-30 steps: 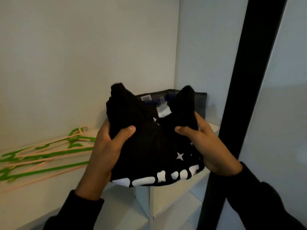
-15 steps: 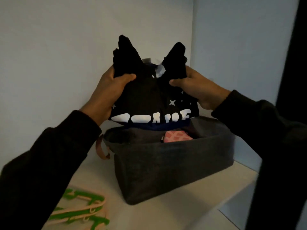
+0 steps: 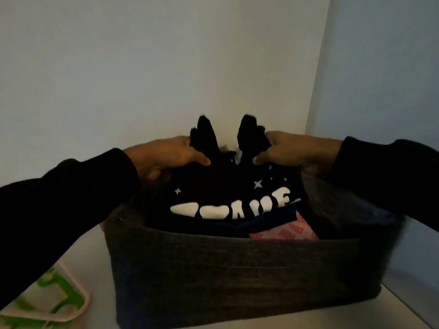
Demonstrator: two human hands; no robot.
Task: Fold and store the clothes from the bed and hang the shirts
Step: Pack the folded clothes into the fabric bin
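so, hangers (image 3: pixel 45 302) at far left on shelf (image 3: pixel 99 236), unused. my left hand (image 3: pixel 166 157) pinches folded black garment (image 3: pixel 228 198), thumb on top, fingers curled beneath. garment partly inside grey fabric bin (image 3: pixel 232 276), atop navy piece (image 3: pixel 268 222) and pink item (image 3: pixel 292 232). my right hand (image 3: pixel 292 150) pinches likewise. release pending; hanging seemingly undone. walls close behind and right; room above.

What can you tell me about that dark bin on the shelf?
The dark grey bin looks like soft felt-like fabric, rectangular and open-topped, standing upright on a white shelf in a corner. It holds a pink patterned cloth and a folded black garment with white lettering.
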